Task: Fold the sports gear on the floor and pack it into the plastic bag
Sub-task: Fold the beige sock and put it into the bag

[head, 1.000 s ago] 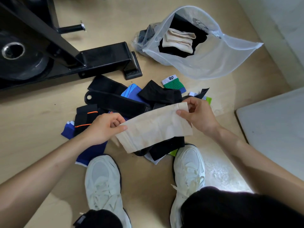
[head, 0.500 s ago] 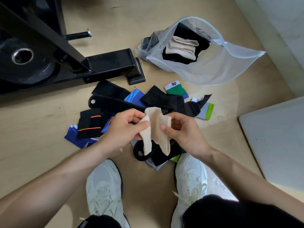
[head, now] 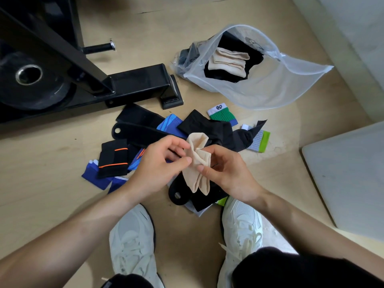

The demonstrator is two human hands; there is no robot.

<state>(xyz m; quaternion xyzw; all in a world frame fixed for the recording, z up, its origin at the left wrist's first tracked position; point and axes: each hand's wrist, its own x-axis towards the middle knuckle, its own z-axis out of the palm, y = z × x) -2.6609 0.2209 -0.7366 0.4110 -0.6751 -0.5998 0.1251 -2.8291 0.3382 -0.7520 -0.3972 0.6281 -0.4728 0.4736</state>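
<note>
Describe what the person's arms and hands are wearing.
The left hand and right hand wear no gloves, and no rings, watch or wristbands show. The left forearm and right forearm are bare, with no sleeves in view.

The only lettering is a small dark logo on the white edge of the green wristband (head: 222,113), perhaps "MP", too small to be sure. A dark print on the plastic bag (head: 278,88) cannot be read.

Forearms enter from 7 and 4 o'clock; left hand (head: 158,165) and right hand (head: 226,171) meet centrally, fingertips pinching a beige sleeve (head: 196,179)
</note>
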